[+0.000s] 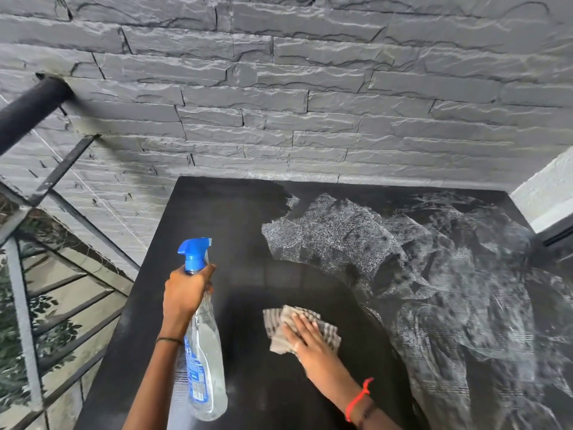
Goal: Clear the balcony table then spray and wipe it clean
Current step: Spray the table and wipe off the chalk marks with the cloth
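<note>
The black balcony table [229, 218] fills the lower middle of the view, with nothing standing on it. Its right half is streaked with whitish, foamy wet smears; the left and near parts look dark and smooth. My left hand [186, 293] grips the neck of a clear spray bottle [204, 361] with a blue trigger head and blue label, held above the table's left side. My right hand [305, 333] lies flat, fingers spread, pressing a grey striped cloth [279, 318] onto the tabletop near the middle front.
A grey stone-clad wall [310, 103] runs right behind the table. A black metal railing [28, 110] with glass panels borders the left side, with foliage below it. A white wall corner [548, 187] and a dark frame stand at the far right.
</note>
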